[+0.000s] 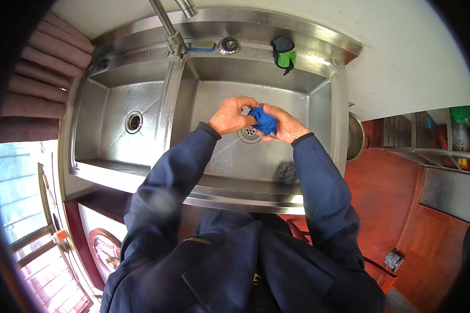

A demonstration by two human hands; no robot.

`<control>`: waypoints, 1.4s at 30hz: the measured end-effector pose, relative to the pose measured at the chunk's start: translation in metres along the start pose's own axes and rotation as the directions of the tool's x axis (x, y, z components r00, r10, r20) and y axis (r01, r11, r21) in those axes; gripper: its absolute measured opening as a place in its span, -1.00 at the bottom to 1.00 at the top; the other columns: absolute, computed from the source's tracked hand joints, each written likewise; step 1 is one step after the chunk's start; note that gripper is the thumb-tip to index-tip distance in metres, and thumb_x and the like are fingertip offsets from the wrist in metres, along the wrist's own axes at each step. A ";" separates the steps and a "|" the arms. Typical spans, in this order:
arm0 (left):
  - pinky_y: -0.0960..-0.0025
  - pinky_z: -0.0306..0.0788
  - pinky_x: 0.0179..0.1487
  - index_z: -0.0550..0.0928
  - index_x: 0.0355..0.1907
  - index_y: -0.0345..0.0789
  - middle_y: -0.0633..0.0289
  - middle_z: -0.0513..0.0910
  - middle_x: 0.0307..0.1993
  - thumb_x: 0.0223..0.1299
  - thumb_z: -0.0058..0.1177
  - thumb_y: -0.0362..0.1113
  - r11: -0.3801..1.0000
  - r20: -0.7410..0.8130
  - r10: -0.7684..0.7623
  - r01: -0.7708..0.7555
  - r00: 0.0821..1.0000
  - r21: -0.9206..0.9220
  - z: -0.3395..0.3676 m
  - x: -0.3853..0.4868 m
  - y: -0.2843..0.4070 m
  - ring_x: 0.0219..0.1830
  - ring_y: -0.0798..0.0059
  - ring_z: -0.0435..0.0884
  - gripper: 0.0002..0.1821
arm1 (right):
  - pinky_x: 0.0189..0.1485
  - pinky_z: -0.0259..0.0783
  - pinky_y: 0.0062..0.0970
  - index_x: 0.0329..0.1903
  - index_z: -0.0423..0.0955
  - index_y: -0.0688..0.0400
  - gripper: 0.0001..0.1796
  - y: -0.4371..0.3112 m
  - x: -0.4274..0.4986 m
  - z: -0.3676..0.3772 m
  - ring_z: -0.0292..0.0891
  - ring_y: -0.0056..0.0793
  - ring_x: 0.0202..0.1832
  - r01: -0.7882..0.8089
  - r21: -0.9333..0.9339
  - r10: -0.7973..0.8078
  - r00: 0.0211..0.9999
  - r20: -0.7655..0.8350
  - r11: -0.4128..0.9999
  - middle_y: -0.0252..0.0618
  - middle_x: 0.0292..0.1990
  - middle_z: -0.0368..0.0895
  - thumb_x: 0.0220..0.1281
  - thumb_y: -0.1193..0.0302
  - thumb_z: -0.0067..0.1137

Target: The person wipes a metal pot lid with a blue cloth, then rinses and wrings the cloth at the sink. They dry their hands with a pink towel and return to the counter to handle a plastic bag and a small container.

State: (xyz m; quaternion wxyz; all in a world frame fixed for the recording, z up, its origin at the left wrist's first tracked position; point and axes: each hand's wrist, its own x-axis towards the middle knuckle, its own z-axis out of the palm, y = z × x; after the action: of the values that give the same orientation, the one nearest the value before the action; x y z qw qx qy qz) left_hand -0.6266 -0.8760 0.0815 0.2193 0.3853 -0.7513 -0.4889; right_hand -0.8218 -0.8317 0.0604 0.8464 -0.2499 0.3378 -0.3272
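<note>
A crumpled blue cloth (264,121) is bunched between my two hands over the larger right basin (231,156) of a stainless steel sink. My left hand (235,116) grips its left side with thumb and fingers. Around its right side curl the fingers of my right hand (286,124), partly hiding it. Below the cloth, the round drain (250,133) of the basin is partly covered from view. A dark grey scouring pad (285,172) lies in the basin's near right part, beside my right sleeve.
Along the back ledge are a blue-backed scrubbing brush (201,46), a sink strainer plug (229,46) and a green and dark cloth (285,56). A metal faucet (175,41) rises near the divider. The smaller left basin (117,144) has an open drain (134,122). A metal pot (355,137) stands right.
</note>
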 end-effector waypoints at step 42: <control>0.39 0.45 -0.48 0.55 -0.31 -0.29 0.33 0.41 -0.52 -0.09 0.11 -0.27 0.283 0.208 0.654 -0.490 0.728 0.824 0.005 -0.030 -0.039 -0.50 0.47 0.51 -0.76 | -0.63 -0.05 -0.56 -0.51 0.31 0.04 -0.78 0.016 0.030 0.020 -0.01 -0.71 -0.72 -0.328 -0.342 0.376 0.923 0.084 0.881 -0.54 -0.69 0.16 0.06 0.55 0.17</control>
State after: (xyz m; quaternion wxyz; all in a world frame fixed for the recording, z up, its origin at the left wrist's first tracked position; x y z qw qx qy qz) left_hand -0.5979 -0.8581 0.0456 0.2297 0.1839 -0.9522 0.0822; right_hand -0.7842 -0.8384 0.0505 0.8624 -0.3422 0.3625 -0.0889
